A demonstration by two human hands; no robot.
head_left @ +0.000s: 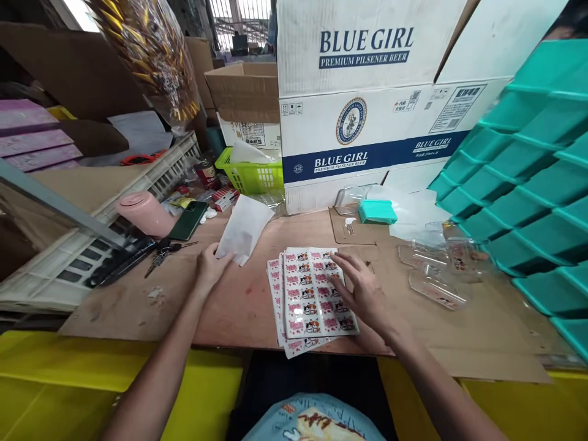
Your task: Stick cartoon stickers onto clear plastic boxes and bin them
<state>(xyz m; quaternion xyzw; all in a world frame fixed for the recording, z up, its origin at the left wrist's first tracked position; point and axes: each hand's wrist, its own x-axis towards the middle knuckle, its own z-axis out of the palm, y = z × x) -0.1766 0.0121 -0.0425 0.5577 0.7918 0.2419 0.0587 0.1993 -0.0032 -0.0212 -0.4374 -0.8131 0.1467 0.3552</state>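
Observation:
My left hand (212,264) is closed on the lower left corner of a blank white sheet of paper (245,229), which tilts up off the wooden table. In front of me lies a stack of sticker sheets (316,300) printed with cartoon cats and pink lettering, its lower sheets slightly fanned out. Over the stack's right edge hovers my right hand (361,288), fingers apart and nothing held. Whether its fingertips touch the top sheet I cannot tell. Several clear plastic covers (436,288) lie to the right, some bearing a cat sticker.
White beer cartons (340,128) wall off the back. Teal bins (528,184) are stacked at right. A small teal box (377,211) sits on cardboard. At left are a pink bottle (144,214), a phone (188,220), keys (160,254) and a green basket (250,174).

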